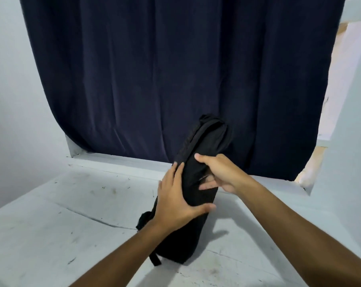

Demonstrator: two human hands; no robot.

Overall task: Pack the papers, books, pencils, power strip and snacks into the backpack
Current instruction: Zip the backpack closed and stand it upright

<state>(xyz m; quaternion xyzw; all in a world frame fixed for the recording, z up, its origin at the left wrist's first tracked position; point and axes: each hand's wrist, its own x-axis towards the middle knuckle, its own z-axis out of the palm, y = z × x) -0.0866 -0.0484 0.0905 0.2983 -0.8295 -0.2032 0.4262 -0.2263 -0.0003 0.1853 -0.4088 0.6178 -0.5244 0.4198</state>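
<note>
A black backpack (198, 162) stands upright on a white counter (51, 224), leaning slightly toward 1 o'clock, against a dark blue curtain (154, 69) that fills the frame from 10 to 2 o'clock. The left hand (175, 199) lies flat on the bag's left face, fingers straight, thumb across its near side. The right hand (219, 175) grips the bag from 3 o'clock, fingers curled into the fabric. A strap (154, 258) trails at 6 o'clock. A pale wall (345, 141) stands at 3 o'clock.

Both forearms are bare up to the frame edge; the left hand (176, 200) and right hand (221, 174) wear nothing.
</note>
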